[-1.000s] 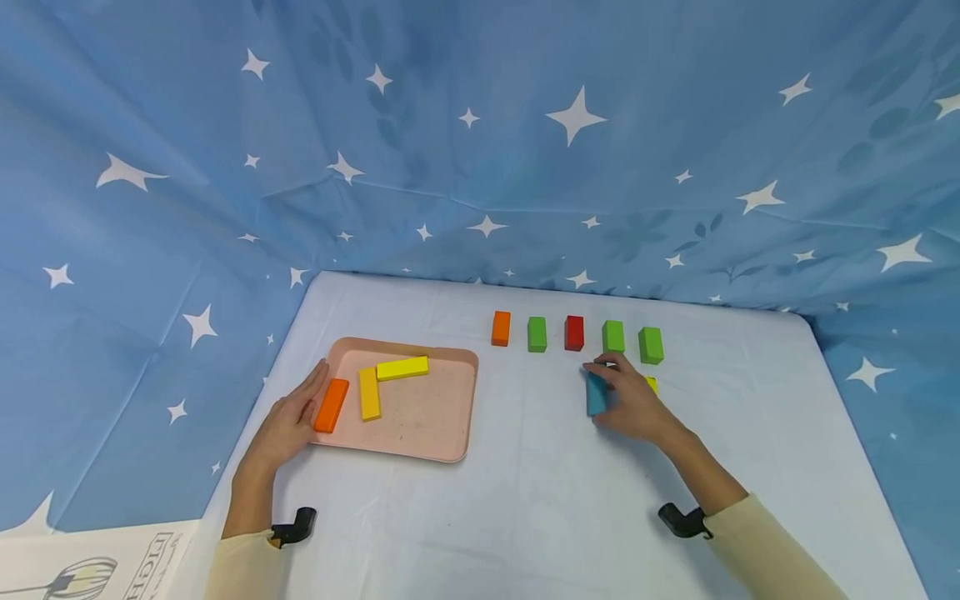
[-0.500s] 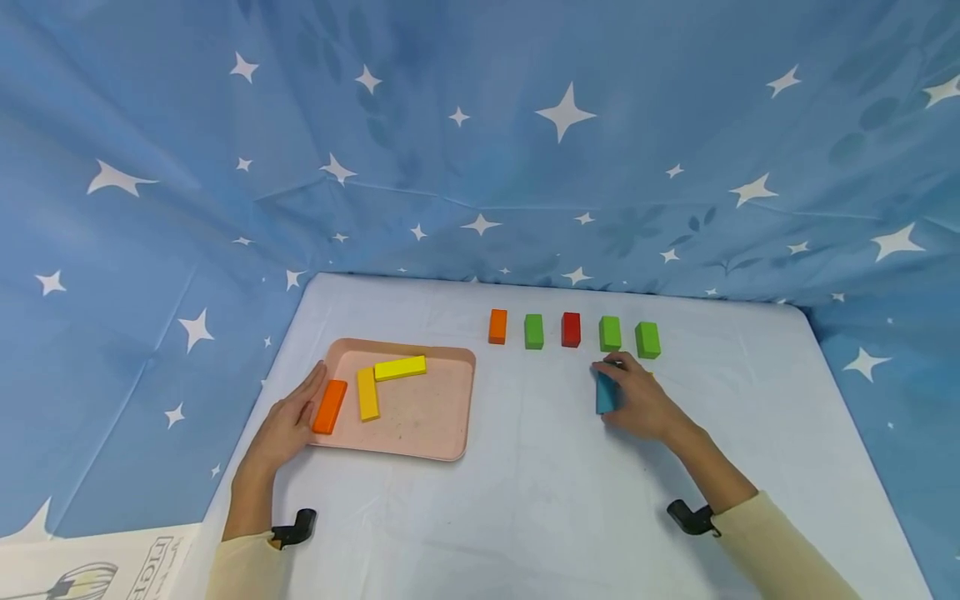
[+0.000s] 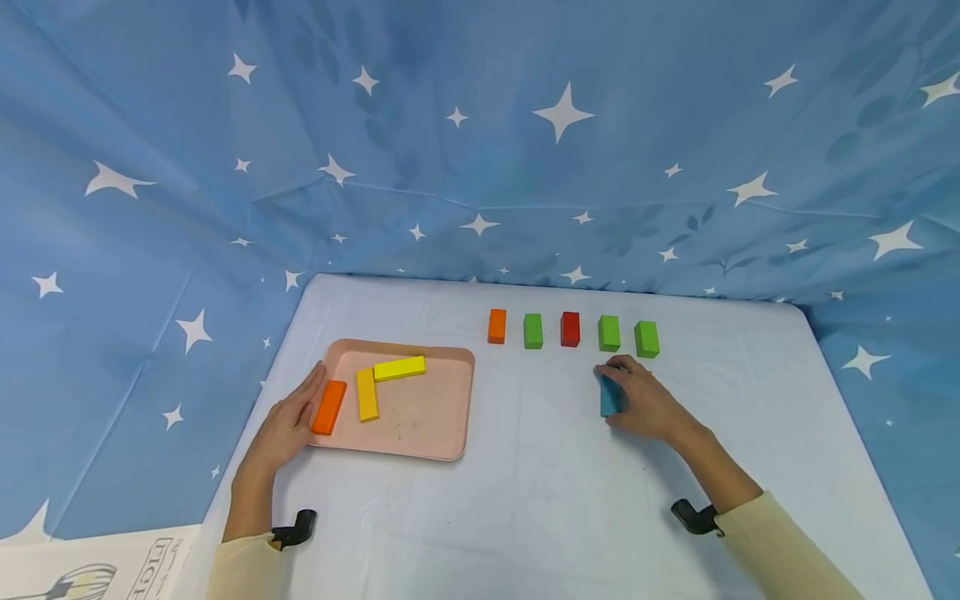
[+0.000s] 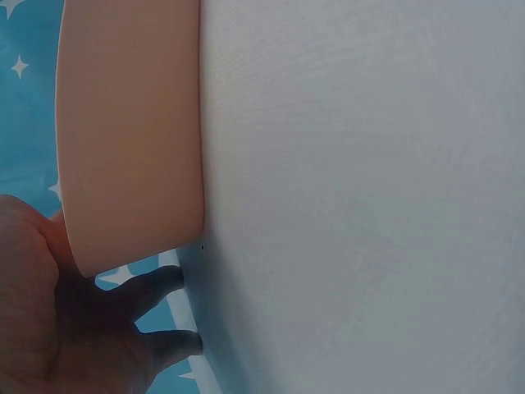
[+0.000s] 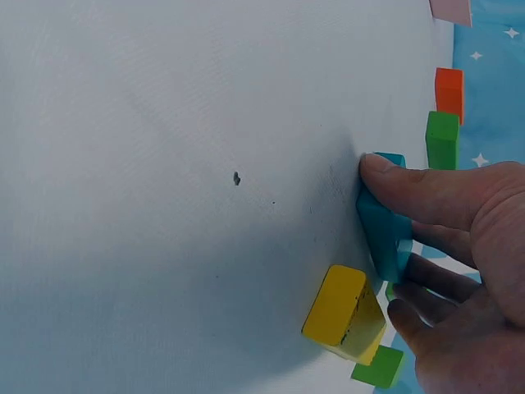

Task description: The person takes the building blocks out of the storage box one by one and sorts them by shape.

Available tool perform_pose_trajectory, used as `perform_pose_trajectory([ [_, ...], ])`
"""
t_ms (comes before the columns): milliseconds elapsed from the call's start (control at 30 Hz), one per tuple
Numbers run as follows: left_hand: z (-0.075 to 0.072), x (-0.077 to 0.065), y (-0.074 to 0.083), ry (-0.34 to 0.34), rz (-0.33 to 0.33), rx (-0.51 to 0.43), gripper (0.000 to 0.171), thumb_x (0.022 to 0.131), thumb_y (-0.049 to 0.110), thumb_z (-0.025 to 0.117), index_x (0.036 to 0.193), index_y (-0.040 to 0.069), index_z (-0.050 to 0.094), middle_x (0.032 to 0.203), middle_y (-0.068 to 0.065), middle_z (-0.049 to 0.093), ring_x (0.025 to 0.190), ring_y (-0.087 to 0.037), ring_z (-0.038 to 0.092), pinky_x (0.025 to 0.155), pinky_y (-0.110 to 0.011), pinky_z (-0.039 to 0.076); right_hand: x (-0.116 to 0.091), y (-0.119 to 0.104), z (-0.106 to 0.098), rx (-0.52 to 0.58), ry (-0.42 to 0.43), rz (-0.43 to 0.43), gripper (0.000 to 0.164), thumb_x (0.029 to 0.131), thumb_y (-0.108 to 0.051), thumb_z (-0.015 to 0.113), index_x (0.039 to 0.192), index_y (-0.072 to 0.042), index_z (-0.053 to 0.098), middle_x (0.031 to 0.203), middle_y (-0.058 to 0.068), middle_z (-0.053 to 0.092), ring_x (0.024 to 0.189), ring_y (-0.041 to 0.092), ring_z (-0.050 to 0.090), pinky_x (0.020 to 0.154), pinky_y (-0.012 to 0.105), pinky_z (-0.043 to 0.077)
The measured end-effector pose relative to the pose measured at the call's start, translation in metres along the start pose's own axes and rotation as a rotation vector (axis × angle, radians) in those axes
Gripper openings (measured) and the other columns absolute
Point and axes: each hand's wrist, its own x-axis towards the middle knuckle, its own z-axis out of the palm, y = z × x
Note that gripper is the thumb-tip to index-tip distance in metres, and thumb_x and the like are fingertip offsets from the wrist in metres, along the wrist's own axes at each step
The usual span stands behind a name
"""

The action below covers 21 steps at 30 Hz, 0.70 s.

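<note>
In the head view my right hand pinches a blue block between thumb and fingertips, low over the white table. The right wrist view shows the thumb on one end of the blue block and a yellow block standing close beside it; the hand hides that yellow block from the head view. My left hand rests against the left edge of a pink tray, fingers extended along it. In the tray lie an orange block and two yellow blocks, one upright, one crosswise.
Behind the right hand a row runs along the table's back: an orange block, a green block, a red block and two more green blocks. A blue star-patterned curtain borders the table. A printed sheet shows at lower left.
My right hand has shifted a little to the right with the blue block in its grip, covering the yellow block that peeked out before. The left hand and tray stay put.
</note>
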Motion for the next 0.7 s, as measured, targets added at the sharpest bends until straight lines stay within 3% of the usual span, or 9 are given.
perform_pose_trajectory([
  [400, 0.000, 0.000, -0.003, 0.008, 0.011, -0.007, 0.067, 0.109, 0.006, 0.043, 0.167, 0.025, 0.017, 0.175, -0.001, 0.018, 0.159, -0.040, 0.022, 0.123, -0.066, 0.026, 0.000, -0.009, -0.003, -0.055, -0.017, 0.006, 0.086, 0.076, -0.014, 0.092, 0.151, -0.008, 0.052, 0.154, 0.025, 0.039, 0.137, 0.048, 0.042, 0.102, 0.067, 0.053],
  [567, 0.000, 0.001, -0.003, 0.012, 0.011, -0.005, 0.066, 0.110, 0.006, 0.044, 0.167, 0.024, 0.018, 0.175, -0.002, 0.019, 0.159, -0.041, 0.023, 0.123, -0.066, 0.026, 0.005, -0.025, 0.000, -0.084, 0.017, -0.040, 0.085, 0.076, -0.018, 0.093, 0.151, -0.009, 0.053, 0.158, 0.025, 0.039, 0.146, 0.048, 0.035, 0.108, 0.068, 0.048],
  [700, 0.000, 0.001, -0.002, 0.012, 0.008, -0.014, 0.064, 0.111, 0.010, 0.044, 0.167, 0.024, 0.018, 0.175, -0.002, 0.019, 0.159, -0.041, 0.023, 0.123, -0.067, 0.025, 0.015, -0.041, 0.005, -0.065, 0.035, -0.094, 0.078, 0.081, -0.017, 0.089, 0.150, -0.010, 0.054, 0.158, 0.022, 0.042, 0.144, 0.044, 0.040, 0.108, 0.065, 0.050],
])
